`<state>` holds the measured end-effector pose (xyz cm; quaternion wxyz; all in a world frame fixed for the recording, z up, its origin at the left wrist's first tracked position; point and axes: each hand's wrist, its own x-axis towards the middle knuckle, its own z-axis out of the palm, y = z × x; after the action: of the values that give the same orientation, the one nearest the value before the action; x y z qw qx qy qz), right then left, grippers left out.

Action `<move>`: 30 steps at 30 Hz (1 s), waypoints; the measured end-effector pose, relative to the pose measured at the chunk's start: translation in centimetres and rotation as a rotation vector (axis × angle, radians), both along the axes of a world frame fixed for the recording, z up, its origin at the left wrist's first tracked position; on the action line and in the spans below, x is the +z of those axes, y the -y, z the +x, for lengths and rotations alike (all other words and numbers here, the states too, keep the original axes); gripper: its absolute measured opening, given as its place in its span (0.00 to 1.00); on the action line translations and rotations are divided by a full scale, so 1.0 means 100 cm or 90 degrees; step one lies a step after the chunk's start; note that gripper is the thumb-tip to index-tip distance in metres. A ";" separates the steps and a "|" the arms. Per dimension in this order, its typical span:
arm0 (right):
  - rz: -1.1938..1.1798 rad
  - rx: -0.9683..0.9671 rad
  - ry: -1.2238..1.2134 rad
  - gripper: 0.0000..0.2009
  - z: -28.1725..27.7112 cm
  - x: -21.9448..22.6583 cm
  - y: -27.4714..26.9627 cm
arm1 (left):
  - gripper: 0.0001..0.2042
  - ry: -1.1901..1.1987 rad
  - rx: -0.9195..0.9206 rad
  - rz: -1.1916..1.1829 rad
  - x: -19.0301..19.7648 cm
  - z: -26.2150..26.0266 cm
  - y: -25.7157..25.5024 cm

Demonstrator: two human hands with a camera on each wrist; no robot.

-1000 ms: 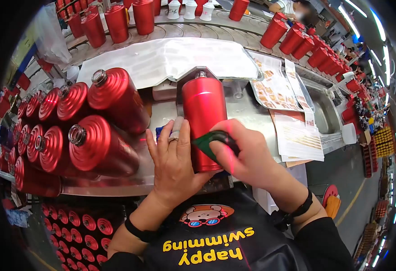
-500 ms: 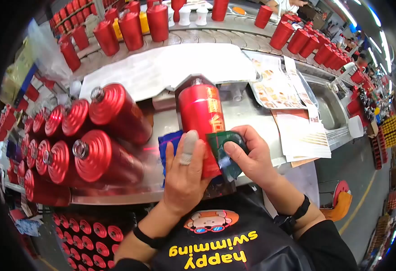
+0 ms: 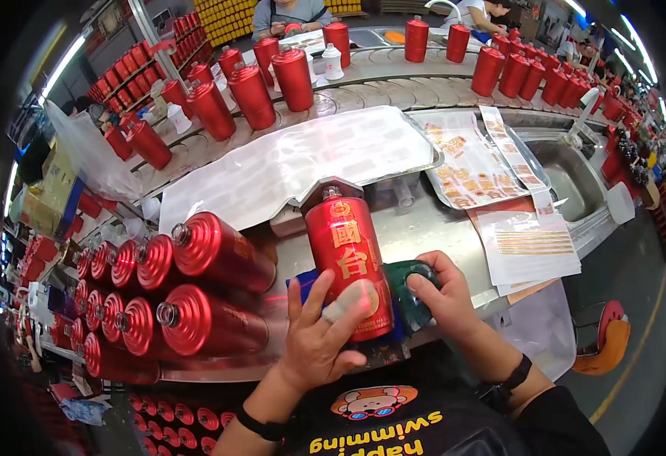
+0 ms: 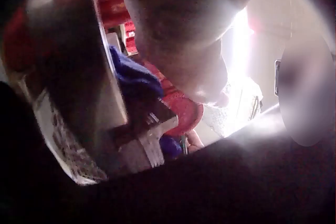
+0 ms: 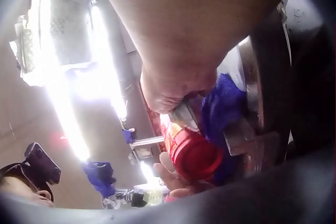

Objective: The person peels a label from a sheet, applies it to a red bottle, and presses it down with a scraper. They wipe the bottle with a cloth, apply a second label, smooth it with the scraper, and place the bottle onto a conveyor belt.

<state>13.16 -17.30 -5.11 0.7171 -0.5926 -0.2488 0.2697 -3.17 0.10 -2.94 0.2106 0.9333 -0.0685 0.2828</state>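
A red bottle (image 3: pixel 346 254) with gold characters lies in a holder, its neck pointing away from the person; its round base (image 5: pixel 202 158) shows in the right wrist view. The left hand (image 3: pixel 321 330), with covered fingertips, lies at the bottle's lower left side with its fingers spread. To the right of the bottle, the right hand (image 3: pixel 447 296) pinches a dark green scraper-like piece (image 3: pixel 412 295) between thumb and fingers. Blue cloth (image 3: pixel 302 286) lies beneath the bottle. In the left wrist view the left hand (image 4: pixel 184 50) is dark, and the bottle's base (image 4: pixel 185 115) is partly hidden behind it.
Several red bottles (image 3: pixel 215 319) lie stacked at the left. Behind the holder are a white sheet (image 3: pixel 302 156) and a tray of gold stickers (image 3: pixel 473 163), with paper strips (image 3: pixel 530 243) and a sink (image 3: pixel 568 178) to the right. A curved conveyor (image 3: pixel 378 80) carries more bottles.
The bottle has turned, bringing its gold characters into view. The green piece has moved right, off the bottle, with the right hand. The left hand's fingers have spread, and the head view has shifted.
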 end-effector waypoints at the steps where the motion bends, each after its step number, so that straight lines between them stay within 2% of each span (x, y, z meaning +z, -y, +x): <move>1: 0.008 0.002 -0.005 0.13 0.000 0.001 -0.001 | 0.32 0.002 -0.002 0.017 0.010 0.014 -0.002; 4: 0.023 0.005 -0.025 0.13 0.003 0.004 -0.001 | 0.32 0.001 -0.009 0.033 0.026 0.044 -0.021; 9: 0.017 0.003 -0.053 0.13 0.011 -0.004 0.004 | 0.30 0.078 0.021 -0.123 0.016 0.076 -0.050; 13: 0.031 0.010 -0.070 0.14 0.012 -0.001 0.005 | 0.29 0.091 0.075 -0.141 0.002 0.057 -0.035; 17: 0.036 0.005 -0.029 0.15 0.020 0.001 0.009 | 0.31 -0.022 0.052 -0.073 -0.001 0.012 -0.013; 19: 0.028 0.005 -0.023 0.13 0.022 0.012 0.006 | 0.32 -0.017 0.074 -0.044 0.003 0.020 -0.021; 21: -0.020 0.062 0.135 0.12 0.029 0.028 -0.001 | 0.31 0.012 0.100 -0.036 0.008 0.035 -0.032; 23: -0.061 0.132 0.326 0.11 0.038 0.061 -0.014 | 0.31 0.061 0.107 -0.102 0.003 0.043 -0.033; 25: -0.049 0.257 0.593 0.12 0.044 0.087 -0.041 | 0.32 0.102 0.107 -0.143 -0.008 0.044 -0.030; 27: -0.087 0.411 0.741 0.09 0.048 0.098 -0.075 | 0.33 0.100 0.133 -0.230 -0.010 0.038 -0.018; 28: -0.211 0.416 0.797 0.08 0.047 0.117 -0.093 | 0.34 0.100 0.147 -0.272 -0.011 0.034 -0.012; 30: -0.230 0.164 0.877 0.08 0.062 0.116 -0.133 | 0.35 0.058 0.194 -0.312 -0.025 0.022 -0.006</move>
<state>19.36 -4.04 6.48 0.2505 -0.7032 -0.6638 -0.0456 -1.00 0.70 -5.43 0.3812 0.8405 0.1334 0.3613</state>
